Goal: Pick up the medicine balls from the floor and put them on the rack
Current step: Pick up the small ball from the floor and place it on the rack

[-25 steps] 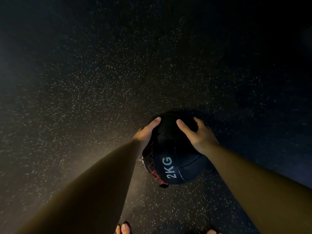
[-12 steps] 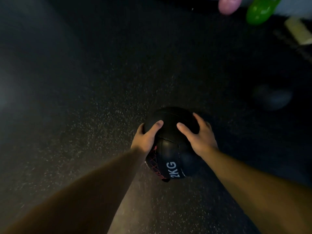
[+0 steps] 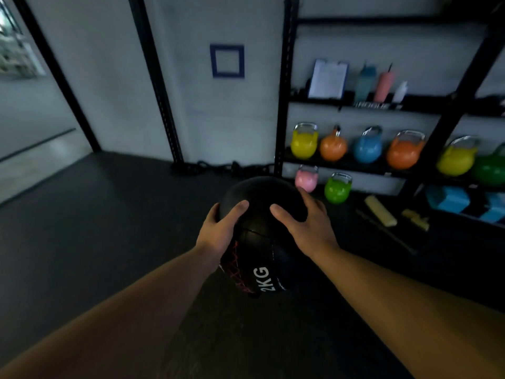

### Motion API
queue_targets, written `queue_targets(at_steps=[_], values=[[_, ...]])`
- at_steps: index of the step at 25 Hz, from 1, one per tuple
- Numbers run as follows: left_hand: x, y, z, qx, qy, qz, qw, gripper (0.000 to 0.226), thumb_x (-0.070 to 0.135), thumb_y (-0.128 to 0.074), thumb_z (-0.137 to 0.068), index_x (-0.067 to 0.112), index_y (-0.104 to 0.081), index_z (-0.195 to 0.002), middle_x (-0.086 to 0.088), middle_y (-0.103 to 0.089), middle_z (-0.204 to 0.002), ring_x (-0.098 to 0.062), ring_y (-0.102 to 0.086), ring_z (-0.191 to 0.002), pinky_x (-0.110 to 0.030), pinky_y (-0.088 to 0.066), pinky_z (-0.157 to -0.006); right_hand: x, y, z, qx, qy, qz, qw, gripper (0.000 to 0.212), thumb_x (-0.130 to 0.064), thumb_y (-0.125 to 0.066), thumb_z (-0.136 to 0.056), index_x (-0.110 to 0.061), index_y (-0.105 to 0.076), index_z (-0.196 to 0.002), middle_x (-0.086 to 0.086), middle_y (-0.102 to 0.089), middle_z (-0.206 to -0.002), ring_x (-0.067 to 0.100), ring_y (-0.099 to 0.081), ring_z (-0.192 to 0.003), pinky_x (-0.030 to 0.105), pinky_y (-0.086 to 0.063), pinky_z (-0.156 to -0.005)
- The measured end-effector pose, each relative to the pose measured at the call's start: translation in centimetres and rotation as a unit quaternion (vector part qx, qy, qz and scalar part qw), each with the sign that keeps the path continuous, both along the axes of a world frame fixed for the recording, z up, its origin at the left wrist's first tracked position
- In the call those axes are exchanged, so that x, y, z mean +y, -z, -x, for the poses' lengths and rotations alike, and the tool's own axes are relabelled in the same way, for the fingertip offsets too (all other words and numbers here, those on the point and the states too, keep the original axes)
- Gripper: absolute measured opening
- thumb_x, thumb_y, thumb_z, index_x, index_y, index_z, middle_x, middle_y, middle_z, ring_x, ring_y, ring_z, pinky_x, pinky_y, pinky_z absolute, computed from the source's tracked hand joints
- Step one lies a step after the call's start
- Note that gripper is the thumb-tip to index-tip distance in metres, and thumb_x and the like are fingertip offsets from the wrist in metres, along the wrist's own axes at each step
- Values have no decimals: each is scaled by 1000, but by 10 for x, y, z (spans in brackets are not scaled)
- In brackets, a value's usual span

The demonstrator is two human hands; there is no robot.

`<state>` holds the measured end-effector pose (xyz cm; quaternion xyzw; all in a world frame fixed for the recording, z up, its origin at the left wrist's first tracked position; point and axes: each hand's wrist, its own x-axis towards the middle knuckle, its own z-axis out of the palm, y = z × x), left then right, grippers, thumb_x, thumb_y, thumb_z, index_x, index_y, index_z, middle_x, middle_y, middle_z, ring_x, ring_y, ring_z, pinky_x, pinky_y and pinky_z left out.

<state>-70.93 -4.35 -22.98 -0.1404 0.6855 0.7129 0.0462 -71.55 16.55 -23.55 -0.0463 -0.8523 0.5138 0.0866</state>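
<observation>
A black medicine ball [image 3: 259, 236] marked "2KG", with red lacing on its left side, is held in the air in front of me. My left hand [image 3: 218, 233] grips its left side and my right hand [image 3: 306, 228] grips its right side, thumbs on top. The black metal rack [image 3: 448, 116] stands against the wall at the right, beyond the ball.
Coloured kettlebells [image 3: 366, 149] fill the rack's middle shelf; a pink kettlebell [image 3: 306, 179] and a green kettlebell [image 3: 337, 187] sit lower. A clipboard and bottles [image 3: 382, 83] stand on the upper shelf. Blue blocks [image 3: 448, 199] and pale pieces lie at the lower right. Black uprights [image 3: 161, 105] stand at the wall.
The ball has been lifted off the speckled floor in both hands. My view has swung up from the floor to the wall and rack.
</observation>
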Motion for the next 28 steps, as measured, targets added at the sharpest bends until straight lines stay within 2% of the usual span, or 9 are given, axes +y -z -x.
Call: queue_targets(at_steps=[2,5,6,9,13,15,20,24,28], values=[[21,-86,10,51,11,-4,999,106,78,-85,-54,35,-58,-148,-1,-73,-132,-25,-74,-112,-46,-62,-94,22,-89,10,55,2,-3,998,114,-94,-57,-57,-44,-37,-157,6,-40,-160,32,-42,-145,48,-38,-118],[45,-200,24,126,28,-6,992,89,76,-84,-54,38,-64,-132,3,-76,-120,-15,-76,-97,-27,-62,-66,48,-204,27,132,5,-14,991,110,-94,-57,-59,-43,-40,-155,7,-43,-155,33,-47,-140,46,-41,-114],[51,-230,32,150,32,-3,988,88,75,-83,-54,37,-65,-132,3,-77,-118,-15,-76,-96,-25,-60,-63,53,-234,34,147,1,-13,989,109,-94,-58,-61,-44,-40,-155,6,-43,-155,33,-48,-139,45,-41,-113],[58,-300,67,210,33,7,977,90,74,-82,-58,31,-66,-135,0,-77,-119,-20,-76,-102,-31,-60,-74,58,-304,65,196,11,-14,980,105,-93,-59,-63,-42,-43,-153,5,-46,-153,31,-51,-137,50,-42,-115],[53,-355,149,261,45,-1,964,98,71,-84,-56,25,-64,-140,-5,-77,-124,-24,-76,-107,-39,-62,-91,50,-355,131,265,46,13,963,104,-92,-61,-62,-42,-44,-152,3,-46,-152,26,-51,-137,36,-40,-112],[50,-367,186,264,66,3,962,97,71,-84,-56,28,-64,-140,-4,-76,-125,-24,-76,-107,-38,-63,-88,47,-361,162,272,53,15,961,102,-91,-62,-63,-44,-44,-151,2,-47,-149,25,-51,-135,32,-39,-104],[58,-387,277,263,114,16,958,36,61,-84,-81,45,-65,-107,9,-74,-112,-11,-73,-96,-18,-56,-62,56,-370,244,274,93,21,957,99,-92,-62,-63,-44,-47,-148,5,-49,-144,29,-53,-132,41,-45,-108],[85,-401,344,283,135,10,950,52,61,-82,-83,38,-64,-126,3,-75,-119,-15,-73,-101,-23,-57,-67,83,-390,300,281,105,3,954,104,-92,-61,-63,-44,-43,-153,4,-44,-151,30,-50,-136,37,-41,-104],[131,-425,424,317,141,21,938,88,74,-82,-63,34,-62,-139,2,-74,-123,-20,-73,-107,-36,-61,-84,128,-412,380,309,128,2,942,113,-95,-59,-60,-40,-38,-156,7,-37,-157,35,-45,-140,46,-41,-112]])
